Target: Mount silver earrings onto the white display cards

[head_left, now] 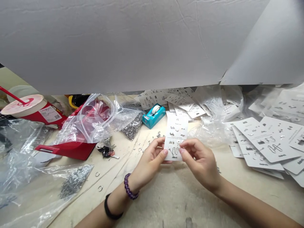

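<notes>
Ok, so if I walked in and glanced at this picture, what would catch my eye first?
Probably the white jewellery card at the centre, held upright between the left hand and right hand. Next come the heap of similar cards at the right and the bright teal tape dispenser just beyond the held card.
</notes>
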Demonstrator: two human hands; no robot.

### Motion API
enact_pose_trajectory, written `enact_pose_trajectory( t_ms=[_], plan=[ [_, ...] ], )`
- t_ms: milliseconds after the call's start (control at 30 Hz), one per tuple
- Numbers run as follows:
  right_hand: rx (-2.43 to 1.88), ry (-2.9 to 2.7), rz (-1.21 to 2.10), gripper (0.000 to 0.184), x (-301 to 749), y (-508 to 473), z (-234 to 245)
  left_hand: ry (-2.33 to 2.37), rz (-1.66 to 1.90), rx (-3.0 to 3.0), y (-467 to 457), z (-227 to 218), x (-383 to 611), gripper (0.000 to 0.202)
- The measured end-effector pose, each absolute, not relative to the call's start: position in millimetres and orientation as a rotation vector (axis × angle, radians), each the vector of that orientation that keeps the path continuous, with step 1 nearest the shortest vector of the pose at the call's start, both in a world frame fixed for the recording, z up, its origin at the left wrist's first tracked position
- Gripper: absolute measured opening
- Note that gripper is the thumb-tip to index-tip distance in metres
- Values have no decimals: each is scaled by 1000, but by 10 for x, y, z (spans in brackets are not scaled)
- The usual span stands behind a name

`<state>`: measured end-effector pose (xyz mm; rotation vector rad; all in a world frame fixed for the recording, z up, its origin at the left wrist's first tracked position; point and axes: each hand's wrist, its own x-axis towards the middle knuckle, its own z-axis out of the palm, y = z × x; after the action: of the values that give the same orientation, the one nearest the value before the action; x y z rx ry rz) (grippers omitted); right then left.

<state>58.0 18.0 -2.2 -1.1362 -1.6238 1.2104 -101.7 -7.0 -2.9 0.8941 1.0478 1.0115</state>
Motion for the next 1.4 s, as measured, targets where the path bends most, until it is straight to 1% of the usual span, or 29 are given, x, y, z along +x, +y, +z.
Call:
enact_pose_trajectory(
  t_ms=[67, 133, 167, 233, 300, 367, 500, 633, 733, 900, 1033, 1133, 1233, 1400],
  plan=[
    [-1146, -1544, 1058, 10, 604, 195, -33, 1021, 1035, 819, -56, -5, -1025, 36],
    [-1191, -1465, 1010, 21, 610, 239, -51, 1003, 1078, 772, -45, 6, -1034, 36],
    [-1210, -1440, 1053, 27, 607, 266, -61, 999, 1100, 761, -40, 8, -1038, 35],
    [-1208, -1411, 1243, 34, 590, 312, -78, 1004, 1131, 759, -34, 7, -1042, 34],
    [-1160, -1388, 1414, 34, 570, 330, -89, 1022, 1148, 770, -28, 2, -1042, 35],
    [-1124, -1392, 1442, 32, 555, 319, -96, 1042, 1163, 775, -22, -8, -1043, 35],
    [-1065, -1518, 1286, 27, 560, 263, -118, 1086, 1195, 768, -4, -39, -1057, 30],
    [-860, -1779, 1010, 30, 592, 249, -128, 1070, 1195, 745, 17, -63, -1082, 23],
    [-778, -1866, 936, 30, 627, 292, -119, 1000, 1135, 698, 30, -85, -1101, 22],
    [-904, -1755, 948, 20, 703, 453, -159, 804, 1049, 564, 42, -110, -1150, 31],
    [-965, -2064, 617, 16, 726, 579, -245, 631, 1096, 451, 41, -59, -1202, 24],
    [-1033, -2318, 445, 16, 710, 612, -299, 508, 1170, 377, 32, -5, -1229, 28],
    [-1155, -2392, 401, 16, 681, 604, -311, 430, 1221, 290, 19, 21, -1237, 32],
    [-1340, -2395, 407, 19, 599, 640, -231, 411, 1229, 276, 8, 6, -1222, 24]
  ],
)
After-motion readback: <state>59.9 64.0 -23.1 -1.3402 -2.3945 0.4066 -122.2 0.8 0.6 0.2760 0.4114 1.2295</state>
